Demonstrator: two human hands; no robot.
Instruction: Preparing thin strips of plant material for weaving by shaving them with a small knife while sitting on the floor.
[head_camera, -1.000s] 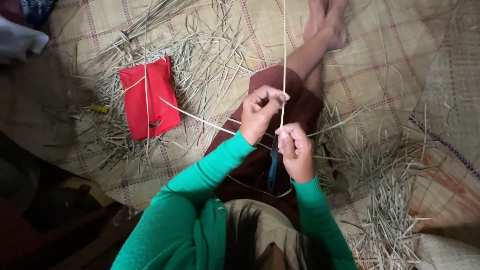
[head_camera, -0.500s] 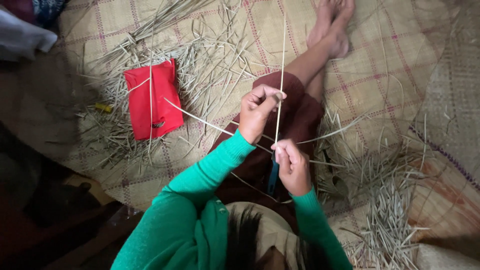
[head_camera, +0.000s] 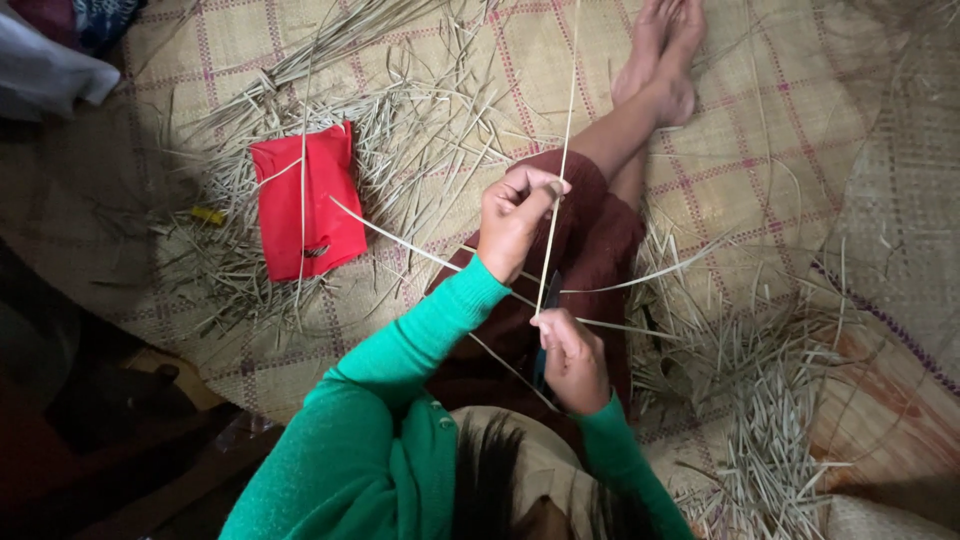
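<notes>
So there's one long pale straw (head_camera: 562, 160) held almost straight up over the person's lap, running from the top edge of the frame down to the hands. The left hand (head_camera: 512, 218) is the higher one, fingers (head_camera: 540, 192) pinched together on the straw about midway along it. The right hand (head_camera: 572, 355) sits lower, closer to the body, fingers curled in and pinching the straw's bottom end; something dark and thin pokes out by that hand but it's too hard to make out. Both arms are in green sleeves (head_camera: 400, 370), and the lap under the hands is covered by a dark maroon skirt (head_camera: 590, 240), with bare feet (head_camera: 668, 50) stretched out toward the top. A few other straws cross the lap at angles. Everything's on a woven checked mat (head_camera: 800, 130) on the floor, and it's covered in loose straw (head_camera: 420, 130), with a thicker pile of cut pieces (head_camera: 780, 440) off to the right. Left of the hands, well apart from them, a flat red pouch (head_camera: 303, 200) lies in the straw, with a small yellow bit (head_camera: 208, 215) just beside it.
</notes>
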